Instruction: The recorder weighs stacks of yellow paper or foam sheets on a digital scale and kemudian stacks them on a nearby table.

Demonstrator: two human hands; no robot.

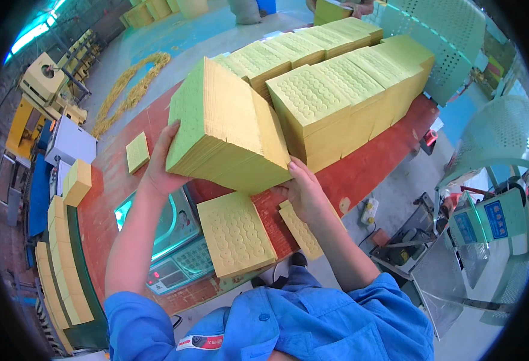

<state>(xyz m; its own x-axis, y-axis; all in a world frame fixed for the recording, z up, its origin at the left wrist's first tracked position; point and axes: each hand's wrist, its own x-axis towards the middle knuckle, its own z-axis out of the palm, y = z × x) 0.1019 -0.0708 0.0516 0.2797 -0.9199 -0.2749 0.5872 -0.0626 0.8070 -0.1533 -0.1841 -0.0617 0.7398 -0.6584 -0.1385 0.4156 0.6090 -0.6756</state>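
A thick stack of yellow joss paper (234, 135) is held tilted above the red table (361, 174), its layered edges facing up and toward me. My left hand (163, 159) grips its left side, fingers along the outer face. At the lower right corner, my right hand (305, 191) clasps it with the thumb on the edge. Below lies a lower stack of paper stamped with rows of coin shapes (235, 234), partly over the digital scale (183, 262). Another stamped piece (302, 228) lies beneath my right forearm, which hides part of it.
Long rows of stacked yellow paper (352, 105) fill the table's far right. A small pad (137, 152) lies at left. Beyond the left edge, paper blocks line a green conveyor (84, 253). Perforated green chairs (487, 138) stand at right. Another person's hands (361, 8) show at the top.
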